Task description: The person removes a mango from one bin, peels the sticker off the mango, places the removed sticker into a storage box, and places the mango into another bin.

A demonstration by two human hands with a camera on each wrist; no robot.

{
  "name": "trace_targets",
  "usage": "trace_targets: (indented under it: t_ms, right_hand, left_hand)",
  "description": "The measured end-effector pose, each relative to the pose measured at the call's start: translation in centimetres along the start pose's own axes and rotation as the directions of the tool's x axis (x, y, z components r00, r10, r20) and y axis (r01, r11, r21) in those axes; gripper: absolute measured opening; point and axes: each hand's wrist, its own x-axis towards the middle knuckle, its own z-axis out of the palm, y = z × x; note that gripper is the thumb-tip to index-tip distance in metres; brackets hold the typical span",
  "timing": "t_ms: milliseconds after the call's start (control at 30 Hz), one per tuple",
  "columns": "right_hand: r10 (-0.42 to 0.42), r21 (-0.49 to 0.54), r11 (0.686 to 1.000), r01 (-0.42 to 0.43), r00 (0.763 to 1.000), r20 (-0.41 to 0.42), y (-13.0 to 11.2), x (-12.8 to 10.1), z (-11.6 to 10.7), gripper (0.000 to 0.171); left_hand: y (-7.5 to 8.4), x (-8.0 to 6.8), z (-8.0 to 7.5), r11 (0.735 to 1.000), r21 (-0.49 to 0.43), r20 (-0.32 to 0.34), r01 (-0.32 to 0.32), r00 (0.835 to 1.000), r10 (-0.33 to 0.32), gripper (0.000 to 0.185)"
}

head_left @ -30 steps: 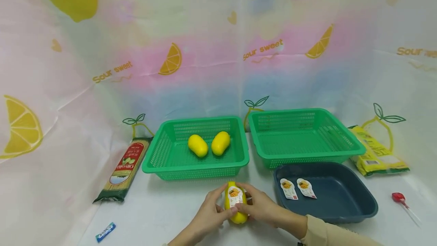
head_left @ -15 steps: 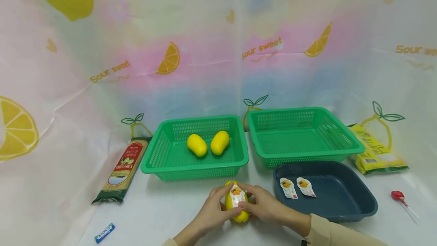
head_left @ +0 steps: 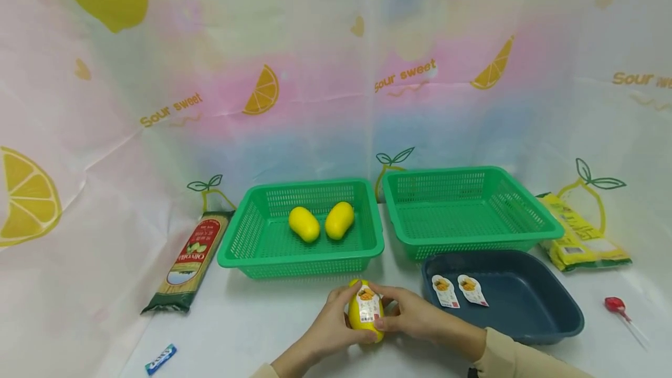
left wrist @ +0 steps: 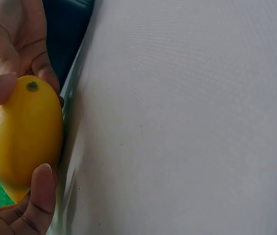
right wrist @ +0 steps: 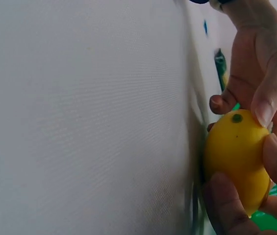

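- While both hands meet at the near edge of the table (head_left: 252, 325), the left hand (head_left: 328, 331) and the right hand (head_left: 415, 319) hold one yellow mango (head_left: 366, 312) between them, fingers curled round its sides; it rests on or just above the table, and which is hard to tell.
- A white label (head_left: 367, 303) lies on the mango's upper face, with the right thumb at its edge.
- The step in hand looks like pressing the label flat; the next move would call for a firm hold and a lift clear of the table.
- Right of the mango sits a dark blue tray (head_left: 556, 308) with two more labels (head_left: 459, 290) lying flat in it.
- Beyond the mango stands a green basket (head_left: 252, 238) with two unlabelled mangoes (head_left: 321, 222) side by side; a second green basket (head_left: 472, 209) stands behind the tray.
- Far left of the mango lie a noodle packet (head_left: 191, 261) and a small blue wrapper (head_left: 161, 358); far right, a yellow packet (head_left: 583, 232) and a red lollipop (head_left: 614, 306).
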Motion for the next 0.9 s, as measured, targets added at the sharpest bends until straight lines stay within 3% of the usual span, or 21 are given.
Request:
trace_targets:
  t_ms: [233,467,700,900]
  right_hand:
    - [0.012,0.0,1.0,-0.012,0.999,-0.029,0.1,0.1,-0.1,0.064]
    - [-0.011,-0.046,0.999,0.007,0.996,-0.091,-0.2,0.6,0.6,0.055]
    - [0.058,0.059,0.997,-0.054,0.996,-0.065,-0.2,0.5,0.6,0.056]
    - [0.058,0.082,0.995,-0.049,0.992,-0.109,0.3,0.6,1.2,0.049]
  left_hand:
    - [-0.1,0.3,-0.3,1.0,-0.018,0.021,-0.007,1.0,0.007,0.096]
    - [-0.4,-0.1,-0.3,0.997,-0.068,0.002,0.045,0.999,-0.045,0.088]
    - [-0.4,-0.8,-0.7,0.993,-0.1,0.013,0.06,0.998,-0.059,0.072]
    - [-0.4,-0.8,-0.7,0.99,-0.114,0.01,0.077,0.997,-0.077,0.068]
